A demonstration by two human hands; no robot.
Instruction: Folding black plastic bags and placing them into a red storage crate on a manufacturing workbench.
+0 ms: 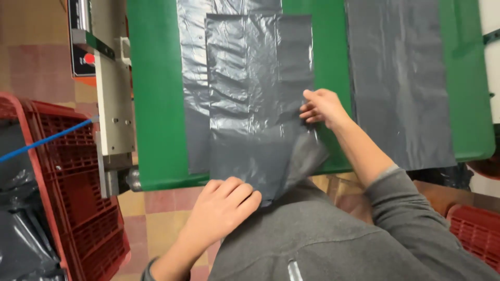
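Grey plastic bag (255, 104) lies flat on the green table (156, 104), frame centre, its lower edge hanging off the near rim. Thin film, looks very light, limp and slick; best pinched at edges or corners, likely to crease or slide. Right hand (322, 108) at the bag's right edge, fingers curled and pinching the film, forearm angled in from lower right. Left hand (221, 205) at the lower edge, fingers bent, knuckles up, gripping the overhang. Second grey sheet (401, 83) upper right; red crate (67, 192) lower left.
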